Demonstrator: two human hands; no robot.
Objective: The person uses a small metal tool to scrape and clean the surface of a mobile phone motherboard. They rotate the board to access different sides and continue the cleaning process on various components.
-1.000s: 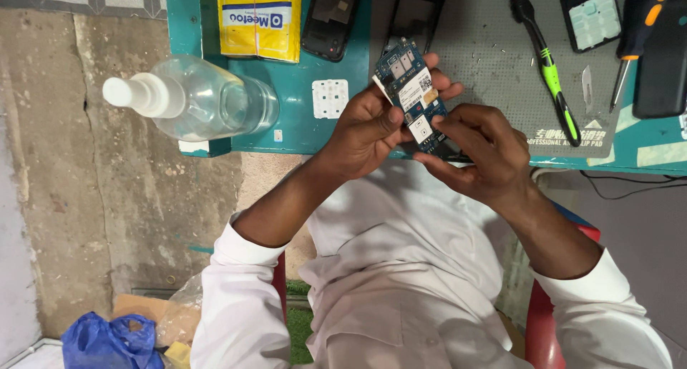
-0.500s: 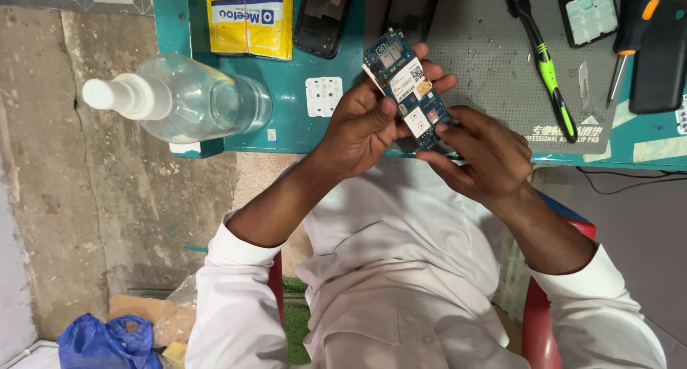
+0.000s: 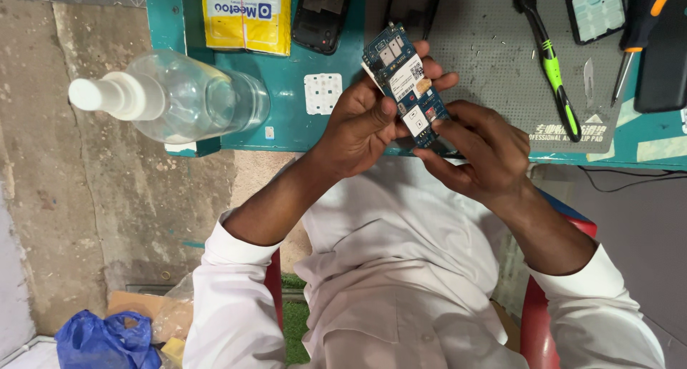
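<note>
Circuit board (image 3: 406,83) now raised slightly farther over the table (image 3: 300,129). Left hand (image 3: 365,126) closed on its edge; right hand (image 3: 476,151) pinches the lower end. Support edges, avoiding components.

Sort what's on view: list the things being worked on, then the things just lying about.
In hand:
circuit board
left hand
right hand

Lying about:
spray bottle
yellow packet
phone shell
green brush
screwdriver
keypad
grey mat
</note>
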